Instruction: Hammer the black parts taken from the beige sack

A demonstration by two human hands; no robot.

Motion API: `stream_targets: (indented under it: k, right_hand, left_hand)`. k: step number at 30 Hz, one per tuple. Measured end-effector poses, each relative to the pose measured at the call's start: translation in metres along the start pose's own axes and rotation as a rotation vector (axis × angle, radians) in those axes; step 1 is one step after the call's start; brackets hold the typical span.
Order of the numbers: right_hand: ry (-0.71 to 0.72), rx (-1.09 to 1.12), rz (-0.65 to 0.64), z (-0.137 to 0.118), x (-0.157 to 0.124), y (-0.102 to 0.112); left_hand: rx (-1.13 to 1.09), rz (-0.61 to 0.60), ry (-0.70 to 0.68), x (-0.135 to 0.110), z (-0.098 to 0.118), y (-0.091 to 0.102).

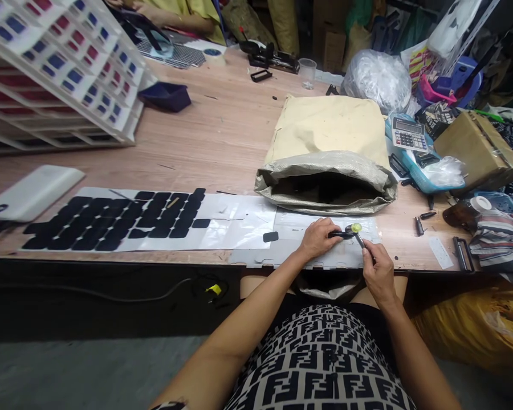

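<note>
My left hand (318, 239) is closed on a small black part (340, 234), low over the front edge of the table. My right hand (379, 272) grips a thin tool (359, 240) with a dark shaft and a round yellow-green head (356, 228). That head is at the far end of the black part; whether the two touch I cannot tell. Beneath both hands lies a pale sheet (282, 257). Just beyond them a cream sack (329, 122) lies with its dark mouth facing me. A single black rounded pad (271, 236) is left of my left hand.
On the left, rows of black pads (98, 219) cover a white sheet (226, 230), beside a white box-like device (34, 193) and a white crate (68, 68). To the right are a calculator (409, 135), a blue basket (431, 176) and a brown bottle (461, 213). Another person's arm (183, 21) shows at the back.
</note>
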State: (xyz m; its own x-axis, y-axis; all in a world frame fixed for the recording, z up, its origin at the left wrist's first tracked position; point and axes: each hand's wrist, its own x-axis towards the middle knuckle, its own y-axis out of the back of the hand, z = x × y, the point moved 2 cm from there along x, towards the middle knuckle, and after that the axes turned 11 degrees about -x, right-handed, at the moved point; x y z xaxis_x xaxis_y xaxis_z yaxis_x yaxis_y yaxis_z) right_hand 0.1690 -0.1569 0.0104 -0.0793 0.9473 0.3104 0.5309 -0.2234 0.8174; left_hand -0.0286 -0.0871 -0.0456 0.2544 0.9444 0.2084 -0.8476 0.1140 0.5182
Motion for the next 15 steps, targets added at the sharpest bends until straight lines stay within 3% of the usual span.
stream_targets:
  k: [6, 10, 15]
  right_hand:
    - [0.045, -0.05, -0.032, -0.002, 0.0, -0.008]
    - [-0.016, -0.149, 0.048, 0.03, 0.012, -0.001]
    - [-0.133, -0.483, 0.198, 0.079, 0.032, 0.004]
  left_hand:
    - [-0.001, 0.005, 0.026, 0.001, 0.003, 0.001]
    - [-0.008, -0.003, 0.033, 0.002, 0.004, 0.002]
    - [-0.019, -0.004, 0.029, 0.001, 0.002, 0.002]
